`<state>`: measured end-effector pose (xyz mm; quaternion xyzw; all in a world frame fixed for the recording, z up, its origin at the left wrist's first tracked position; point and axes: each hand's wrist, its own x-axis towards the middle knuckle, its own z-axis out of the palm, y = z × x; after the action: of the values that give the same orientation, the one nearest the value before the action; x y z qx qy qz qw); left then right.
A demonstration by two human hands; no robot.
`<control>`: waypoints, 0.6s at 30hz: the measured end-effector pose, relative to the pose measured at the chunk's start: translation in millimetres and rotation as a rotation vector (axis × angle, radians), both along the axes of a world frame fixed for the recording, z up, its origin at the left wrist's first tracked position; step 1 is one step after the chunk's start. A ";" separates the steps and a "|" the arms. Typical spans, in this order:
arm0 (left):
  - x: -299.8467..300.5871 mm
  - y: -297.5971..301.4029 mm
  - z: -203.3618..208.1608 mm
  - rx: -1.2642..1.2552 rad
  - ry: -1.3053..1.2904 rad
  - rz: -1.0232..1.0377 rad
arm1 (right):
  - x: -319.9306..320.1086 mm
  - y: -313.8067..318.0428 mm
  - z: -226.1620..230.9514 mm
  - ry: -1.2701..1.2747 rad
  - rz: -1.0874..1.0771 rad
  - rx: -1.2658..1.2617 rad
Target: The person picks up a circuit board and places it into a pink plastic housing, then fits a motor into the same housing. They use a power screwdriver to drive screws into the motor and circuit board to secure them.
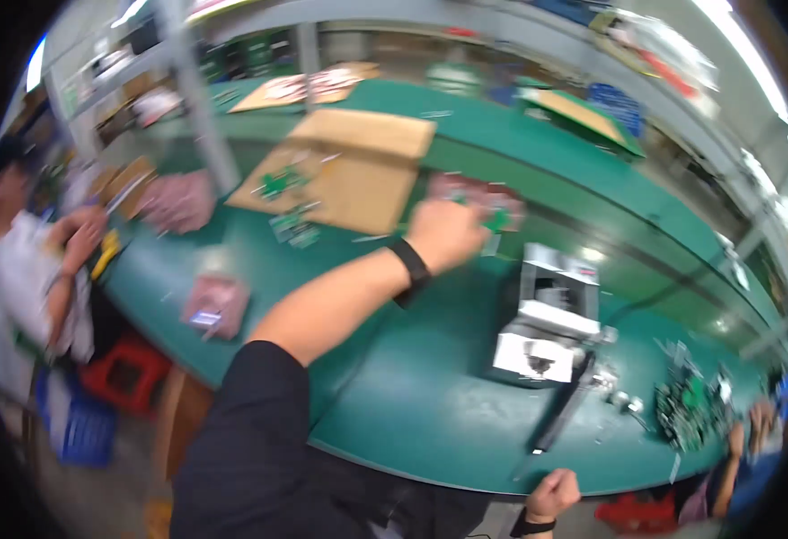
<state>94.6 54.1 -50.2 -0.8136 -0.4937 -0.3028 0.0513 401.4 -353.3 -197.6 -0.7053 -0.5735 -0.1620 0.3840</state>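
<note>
Clearly, the left hand is nearer the pink bundle, just beside it at one o'clock.
Bundle's long axis: roughly ten to four; whether the left fingers grip, I cannot tell. Right hand, loosely curled, sits well apart at five o'clock, by the surface.

On the surface, right of centre: a fixture, with a tool just before it, slanting toward the near edge, and small parts right of the tool. Farther right: a heap of circuit boards. Behind and left of the fixture: the left hand, at a bundle. Left of that hand: a cardboard sheet, with loose boards on its left part. Farther left: a second bundle; nearer the front, a third bundle. Just before the tool, at the near edge: the right hand.
</note>
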 end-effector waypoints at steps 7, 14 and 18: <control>-190.1 -208.6 2.7 0.173 -0.069 0.226 | -3.9 4.4 2.3 0.095 0.058 -0.038; -414.6 -212.2 9.6 0.113 -0.041 0.864 | -32.6 3.7 25.9 0.262 -0.015 0.038; -505.6 -164.8 1.2 -0.037 -0.110 0.985 | -85.5 -8.8 37.5 0.237 -0.079 -0.055</control>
<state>-411.0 -110.7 -49.0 -0.4674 -0.8267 -0.2764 0.1476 315.9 -362.0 -160.1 -0.7517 -0.5003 -0.0767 0.4228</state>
